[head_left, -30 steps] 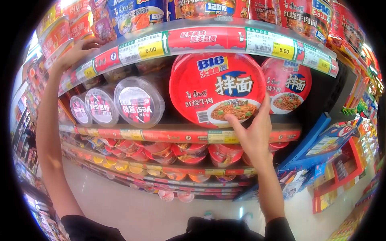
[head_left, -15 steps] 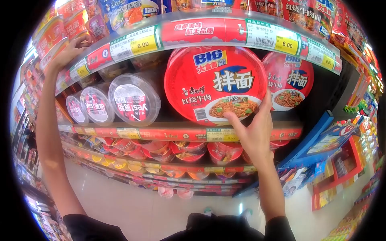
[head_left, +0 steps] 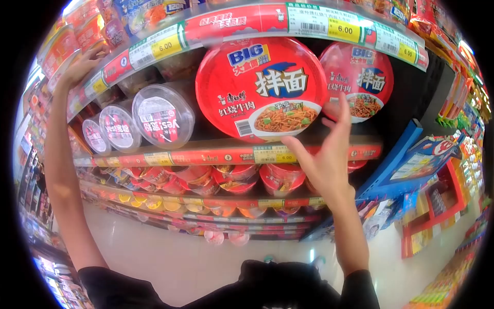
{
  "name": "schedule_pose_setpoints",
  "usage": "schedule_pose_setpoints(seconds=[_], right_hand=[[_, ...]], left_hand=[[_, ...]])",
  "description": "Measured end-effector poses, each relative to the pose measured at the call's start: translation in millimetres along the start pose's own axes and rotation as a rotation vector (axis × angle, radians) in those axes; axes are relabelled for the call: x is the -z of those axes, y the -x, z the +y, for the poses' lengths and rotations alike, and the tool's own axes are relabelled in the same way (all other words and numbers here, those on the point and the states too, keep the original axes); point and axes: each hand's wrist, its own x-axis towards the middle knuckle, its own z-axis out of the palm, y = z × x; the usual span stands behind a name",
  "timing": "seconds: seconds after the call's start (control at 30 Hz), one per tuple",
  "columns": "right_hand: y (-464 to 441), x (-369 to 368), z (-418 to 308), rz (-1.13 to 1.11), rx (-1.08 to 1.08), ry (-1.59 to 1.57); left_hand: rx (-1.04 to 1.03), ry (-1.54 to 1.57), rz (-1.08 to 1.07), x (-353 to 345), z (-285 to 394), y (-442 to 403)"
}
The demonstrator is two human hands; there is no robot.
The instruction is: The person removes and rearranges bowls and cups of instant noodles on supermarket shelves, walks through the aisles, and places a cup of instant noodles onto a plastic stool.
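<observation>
A large red noodle bowl (head_left: 262, 85) lies with its printed lid facing me, on the shelf below the upper price rail. My right hand (head_left: 327, 149) is beside its lower right edge, thumb and fingers spread, holding nothing. Behind those fingers is a second red bowl (head_left: 357, 82), partly covered by them. At the upper left, my left hand (head_left: 85, 64) rests at the upper shelf's edge (head_left: 116, 67), near red noodle cups (head_left: 59, 49); its fingers are loosely extended with nothing seen in them. Clear-lidded round tubs (head_left: 162, 116) stand left of the large bowl.
Lower shelves hold rows of red bowls (head_left: 234, 177) behind a price rail (head_left: 200, 156). A blue display panel (head_left: 391, 159) juts out at the right, with a red stand (head_left: 445, 206) beyond it. Packaged noodles fill the top shelf. The pale floor (head_left: 195, 262) shows below.
My right hand has let go of the large red bowl, and its fingers have spread away from the rim. The shelf and its goods sit higher and slightly farther left in view.
</observation>
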Motion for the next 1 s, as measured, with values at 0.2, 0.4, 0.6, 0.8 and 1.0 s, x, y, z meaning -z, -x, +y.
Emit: schedule_pose_setpoints(seconds=[0.2, 0.4, 0.6, 0.8, 1.0], right_hand=[[108.4, 42.5, -0.2, 0.024, -0.028, -0.044], [235.7, 70.6, -0.4, -0.256, -0.572, -0.036], [279.7, 84.3, 0.7, -0.293, -0.776, 0.007], [299.6, 73.2, 9.9, -0.373, -0.759, -0.078], [300.2, 60.7, 15.1, -0.529, -0.709, -0.203]], left_hand=[[-0.019, 0.057, -0.049, 15.9, -41.0, -15.2], [-0.076, -0.011, 0.052, 34.1, -79.3, -24.3], [-0.34, 0.06, 0.122, 15.3, -27.3, 15.3], [-0.527, 0.326, 0.819, -50.2, -2.9, 127.7], [-0.52, 1.045, 1.081, -390.0, 6.6, 272.1]])
